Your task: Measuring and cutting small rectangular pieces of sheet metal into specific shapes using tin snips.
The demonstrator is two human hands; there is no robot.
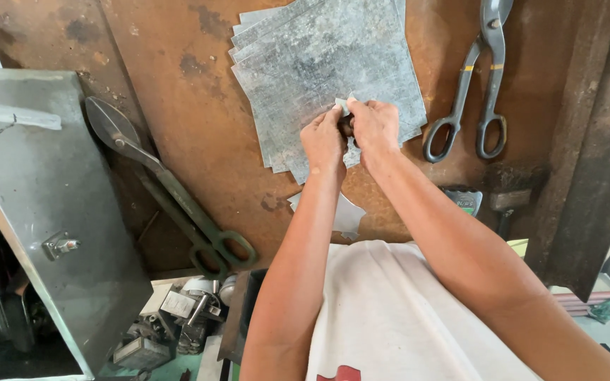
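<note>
Both hands meet over a stack of grey metal sheets (323, 63) lying fanned on a rusty brown desk (199, 134). The left hand (324, 143) and right hand (374, 127) are curled tight together, fingers pinched around a small pale scrap (342, 106) that sticks up between the fingertips; something dark shows between the palms, too hidden to tell what it is. The scrap sits just above the near edge of the stack, held off the sheets.

A second pale offcut (346, 215) lies on the desk below the wrists, partly covered by the left forearm. Right of the stack, a pair of grey snips (476, 85) lies with its loops toward the person, well apart from the hands. On the left a larger pair of green-handled shears (171, 190) lies slanted across the desk, blades pointing away from the person. Beside them is a grey metal box (44, 204) with a small latch on its face. Below the desk edge sits a jumble of small metal parts (178, 317). A white shirt (390, 317) fills the bottom of the view
</note>
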